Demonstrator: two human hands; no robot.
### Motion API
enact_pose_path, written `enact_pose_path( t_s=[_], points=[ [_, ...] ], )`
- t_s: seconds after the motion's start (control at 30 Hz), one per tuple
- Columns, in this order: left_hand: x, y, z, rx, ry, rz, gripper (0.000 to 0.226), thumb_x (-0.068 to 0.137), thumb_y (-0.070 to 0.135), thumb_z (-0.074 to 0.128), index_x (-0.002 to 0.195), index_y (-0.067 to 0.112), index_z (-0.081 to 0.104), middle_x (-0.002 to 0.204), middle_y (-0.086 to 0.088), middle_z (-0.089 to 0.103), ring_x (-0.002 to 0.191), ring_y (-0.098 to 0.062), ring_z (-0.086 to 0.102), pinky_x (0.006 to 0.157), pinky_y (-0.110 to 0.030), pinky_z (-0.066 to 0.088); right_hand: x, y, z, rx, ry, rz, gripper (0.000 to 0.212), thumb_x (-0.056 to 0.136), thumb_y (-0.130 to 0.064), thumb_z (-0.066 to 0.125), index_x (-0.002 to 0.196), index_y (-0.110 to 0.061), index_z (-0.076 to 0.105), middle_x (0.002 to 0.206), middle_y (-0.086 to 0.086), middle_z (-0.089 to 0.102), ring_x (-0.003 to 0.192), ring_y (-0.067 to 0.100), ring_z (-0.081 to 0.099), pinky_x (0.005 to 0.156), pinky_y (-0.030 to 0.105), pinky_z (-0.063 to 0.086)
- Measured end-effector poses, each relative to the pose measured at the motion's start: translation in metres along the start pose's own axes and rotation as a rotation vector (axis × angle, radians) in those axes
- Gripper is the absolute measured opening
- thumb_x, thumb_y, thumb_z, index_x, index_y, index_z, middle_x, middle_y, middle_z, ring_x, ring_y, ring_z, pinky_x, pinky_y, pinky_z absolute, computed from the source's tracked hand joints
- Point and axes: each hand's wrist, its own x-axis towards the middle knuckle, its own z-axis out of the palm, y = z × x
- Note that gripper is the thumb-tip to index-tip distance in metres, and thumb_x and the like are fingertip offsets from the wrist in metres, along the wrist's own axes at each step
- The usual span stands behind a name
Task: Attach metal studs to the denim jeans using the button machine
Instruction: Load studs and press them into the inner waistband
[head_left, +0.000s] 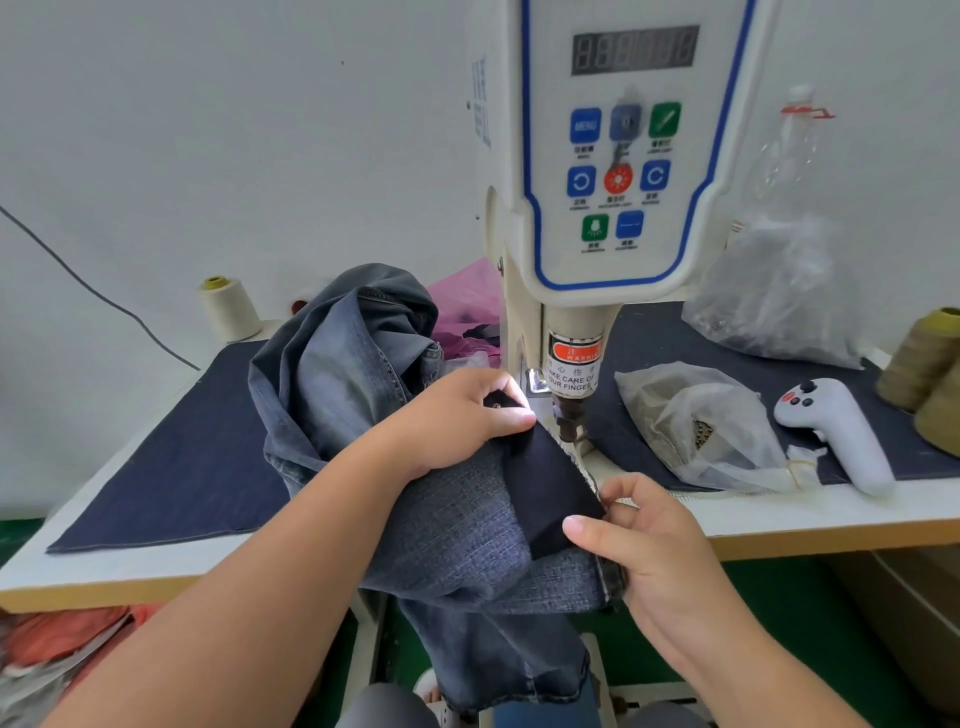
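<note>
Grey-blue denim jeans (343, 364) lie bunched on the table and hang over its front edge. A darker denim part (550, 483) is stretched between both hands just left of the button machine's punch head (569, 421). My left hand (462, 415) grips the jeans close to the punch, and a small metal stud (498, 401) shows between its fingers. At the table's front edge my right hand (644, 540) pinches the lower hem of the jeans. The white button machine (618, 156) with its control panel stands behind the hands.
A plastic bag of metal studs (696, 426) and a white handheld controller (831, 431) lie to the right on the dark denim mat (171, 462). Thread cones stand at the back left (228, 306) and far right (924, 358). A clear bag (779, 296) and a bottle sit behind.
</note>
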Motion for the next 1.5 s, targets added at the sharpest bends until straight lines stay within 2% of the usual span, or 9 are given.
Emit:
enact_pose_path(
  t_s=[0.17, 0.37, 0.47, 0.63, 0.83, 1.03, 1.23, 1.37, 1.5],
  points=[
    [0.007, -0.005, 0.009, -0.018, 0.071, -0.033, 0.009, 0.089, 0.03, 0.069, 0.081, 0.031, 0.067, 0.083, 0.015, 0.07, 0.08, 0.001, 0.063, 0.079, -0.025, 0.046, 0.011, -0.009, -0.008, -0.041, 0.007, -0.038, 0.025, 0.081, 0.007, 0.069, 0.087, -0.017, 0.069, 0.084, 0.009, 0.075, 0.083, 0.023, 0.073, 0.071, 0.033, 0.053],
    [0.012, -0.016, 0.022, -0.104, 0.14, -0.084, 0.009, 0.089, 0.028, 0.069, 0.081, 0.027, 0.067, 0.082, 0.008, 0.071, 0.072, -0.001, 0.06, 0.074, -0.023, 0.044, 0.026, -0.014, -0.015, 0.17, -0.021, 0.068, 0.03, 0.092, 0.005, 0.053, 0.076, -0.016, 0.068, 0.085, 0.012, 0.072, 0.077, 0.022, 0.069, 0.066, 0.037, 0.051],
    [0.013, -0.02, 0.022, -0.158, 0.131, -0.113, 0.005, 0.09, 0.025, 0.069, 0.087, 0.021, 0.07, 0.091, -0.001, 0.074, 0.082, -0.008, 0.065, 0.082, -0.027, 0.047, 0.029, -0.017, -0.015, 0.201, -0.064, 0.095, 0.031, 0.09, 0.006, 0.053, 0.072, -0.017, 0.065, 0.077, 0.01, 0.069, 0.068, 0.02, 0.067, 0.059, 0.032, 0.05],
    [0.019, -0.026, 0.024, -0.178, 0.137, -0.138, 0.008, 0.089, 0.024, 0.071, 0.082, 0.026, 0.069, 0.078, 0.012, 0.071, 0.071, 0.004, 0.063, 0.07, -0.015, 0.045, 0.032, -0.018, -0.018, 0.159, -0.163, 0.141, 0.013, 0.072, -0.011, 0.068, 0.062, -0.019, 0.065, 0.075, 0.011, 0.064, 0.066, 0.023, 0.063, 0.059, 0.033, 0.05],
    [0.02, -0.026, 0.027, -0.24, 0.137, -0.137, 0.009, 0.087, 0.019, 0.071, 0.079, 0.023, 0.071, 0.073, 0.013, 0.071, 0.066, 0.007, 0.062, 0.062, -0.005, 0.044, 0.027, -0.015, -0.021, -0.141, -0.176, 0.037, 0.018, 0.066, -0.029, 0.082, 0.068, -0.019, 0.068, 0.075, 0.004, 0.063, 0.075, 0.018, 0.059, 0.071, 0.037, 0.045],
    [0.021, -0.021, 0.023, -0.208, 0.091, -0.146, 0.01, 0.086, 0.022, 0.072, 0.076, 0.023, 0.071, 0.075, 0.011, 0.069, 0.067, 0.005, 0.06, 0.064, -0.012, 0.042, 0.022, -0.018, -0.019, -0.308, -0.097, -0.008, 0.021, 0.073, -0.039, 0.06, 0.067, -0.019, 0.059, 0.075, 0.002, 0.058, 0.084, 0.024, 0.056, 0.077, 0.044, 0.042],
    [0.021, -0.013, 0.013, -0.128, 0.013, -0.124, 0.005, 0.084, 0.022, 0.075, 0.088, 0.02, 0.075, 0.1, 0.0, 0.075, 0.099, -0.015, 0.068, 0.092, -0.028, 0.05, 0.017, -0.013, -0.016, -0.446, -0.051, -0.161, 0.012, 0.088, -0.032, 0.07, 0.076, -0.03, 0.067, 0.073, -0.009, 0.066, 0.072, 0.003, 0.061, 0.07, 0.023, 0.045],
    [0.021, -0.009, 0.007, -0.075, -0.052, -0.127, 0.01, 0.084, 0.022, 0.075, 0.094, 0.021, 0.074, 0.107, 0.001, 0.073, 0.105, -0.015, 0.066, 0.102, -0.037, 0.048, 0.017, -0.009, -0.013, -0.449, -0.042, -0.133, 0.025, 0.094, -0.023, 0.063, 0.069, -0.027, 0.066, 0.066, -0.01, 0.062, 0.068, 0.003, 0.058, 0.071, 0.028, 0.044],
    [0.019, -0.006, 0.001, -0.033, -0.074, -0.079, 0.009, 0.086, 0.024, 0.075, 0.095, 0.025, 0.073, 0.112, 0.007, 0.071, 0.107, -0.011, 0.064, 0.106, -0.038, 0.044, 0.015, -0.005, -0.01, -0.185, -0.002, 0.002, 0.029, 0.098, -0.02, 0.058, 0.07, -0.021, 0.067, 0.078, 0.005, 0.064, 0.084, 0.024, 0.057, 0.079, 0.044, 0.044]
  ],
)
